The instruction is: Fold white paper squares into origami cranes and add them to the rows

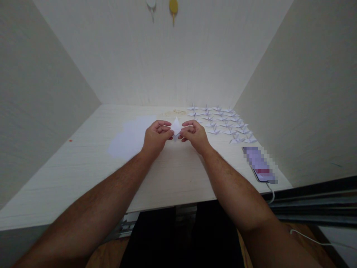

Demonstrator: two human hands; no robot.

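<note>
Folded paper (176, 126): pinched in left hand (156, 136) and right hand (197, 137), centre of frame.
Fold: looks partway through.
Next crease: likely calls for careful alignment, firm pressing.

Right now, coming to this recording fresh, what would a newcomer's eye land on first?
Probably the folded white paper at the picture's center, pinched between the left hand and the right hand. Next, the rows of small folded paper birds at the table's far right, with a phone nearer the viewer, by its right edge.
</note>
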